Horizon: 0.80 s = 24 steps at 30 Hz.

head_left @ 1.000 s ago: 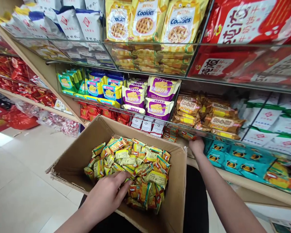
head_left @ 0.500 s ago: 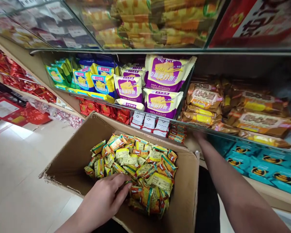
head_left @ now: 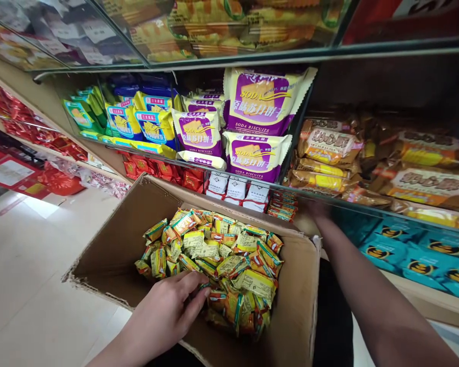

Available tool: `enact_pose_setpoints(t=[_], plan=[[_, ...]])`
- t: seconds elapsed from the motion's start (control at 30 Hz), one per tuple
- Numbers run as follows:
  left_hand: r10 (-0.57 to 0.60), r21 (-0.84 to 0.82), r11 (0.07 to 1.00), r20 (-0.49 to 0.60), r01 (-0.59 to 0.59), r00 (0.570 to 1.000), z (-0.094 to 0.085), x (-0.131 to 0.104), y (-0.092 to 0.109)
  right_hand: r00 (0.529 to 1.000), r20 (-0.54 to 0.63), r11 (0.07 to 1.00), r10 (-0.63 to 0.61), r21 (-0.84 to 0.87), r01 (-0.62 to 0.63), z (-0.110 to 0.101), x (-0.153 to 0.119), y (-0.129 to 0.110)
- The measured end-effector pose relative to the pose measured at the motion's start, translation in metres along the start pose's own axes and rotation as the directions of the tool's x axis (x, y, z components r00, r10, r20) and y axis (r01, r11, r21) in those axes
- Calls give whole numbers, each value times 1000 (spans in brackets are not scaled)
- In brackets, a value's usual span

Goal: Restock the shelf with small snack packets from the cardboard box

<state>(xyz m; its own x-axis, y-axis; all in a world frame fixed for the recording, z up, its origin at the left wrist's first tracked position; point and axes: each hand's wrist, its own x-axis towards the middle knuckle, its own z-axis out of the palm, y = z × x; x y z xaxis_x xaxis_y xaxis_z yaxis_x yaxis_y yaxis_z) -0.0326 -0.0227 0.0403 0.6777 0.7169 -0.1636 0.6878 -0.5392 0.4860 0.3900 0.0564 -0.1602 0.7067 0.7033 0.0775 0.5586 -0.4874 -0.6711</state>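
Inside the open cardboard box lies a heap of small yellow-and-orange wrapped snack packets. My left hand reaches over the near side of the box, thumb and forefinger closed on one packet at the heap's near left; only a teal edge of it shows. My right hand is pushed under the glass shelf beyond the box's right corner. Shadow and the shelf hide its fingers. Close to it, on the lower shelf, sit small orange-and-teal packets.
Purple soda biscuit packs and brown snack packs stand on the glass shelf. Below are white packets, red packets and teal packs. Tiled floor lies to the left.
The view has shifted slightly, with the shelves appearing a little higher at right. My left hand keeps its pinch in the box; my right hand stays under the shelf.
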Motion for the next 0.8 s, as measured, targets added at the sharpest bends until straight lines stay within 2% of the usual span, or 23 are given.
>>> enact_pose_setpoints(t=[0.33, 0.47, 0.53, 0.63, 0.7, 0.77, 0.8], plan=[[-46, -42, 998, 40, 47, 998, -1, 0, 1, 995, -22, 991, 102, 86, -99, -9, -5, -11], [-70, -52, 996, 77, 74, 995, 0, -2, 2, 989, -66, 978, 134, 168, -122, -22, -21, -25], [-72, -56, 995, 110, 79, 991, -2, -3, 0, 985, -84, 966, 149, 224, -127, -34, -42, -34], [-34, -37, 998, 239, 44, 971, -8, 1, -6, 984, -72, 939, 162, 317, -131, -56, -92, -42], [-47, 86, 996, 296, 22, 954, -11, 12, -13, 990, -29, 902, 138, 416, -113, -68, -132, -41], [-106, 258, 966, 265, 35, 958, -11, 31, -22, 995, -14, 876, 103, 475, -84, -74, -169, -34], [-109, 293, 956, 255, 31, 961, -10, 41, -27, 997, -13, 879, 79, 472, -64, -74, -185, -29]])
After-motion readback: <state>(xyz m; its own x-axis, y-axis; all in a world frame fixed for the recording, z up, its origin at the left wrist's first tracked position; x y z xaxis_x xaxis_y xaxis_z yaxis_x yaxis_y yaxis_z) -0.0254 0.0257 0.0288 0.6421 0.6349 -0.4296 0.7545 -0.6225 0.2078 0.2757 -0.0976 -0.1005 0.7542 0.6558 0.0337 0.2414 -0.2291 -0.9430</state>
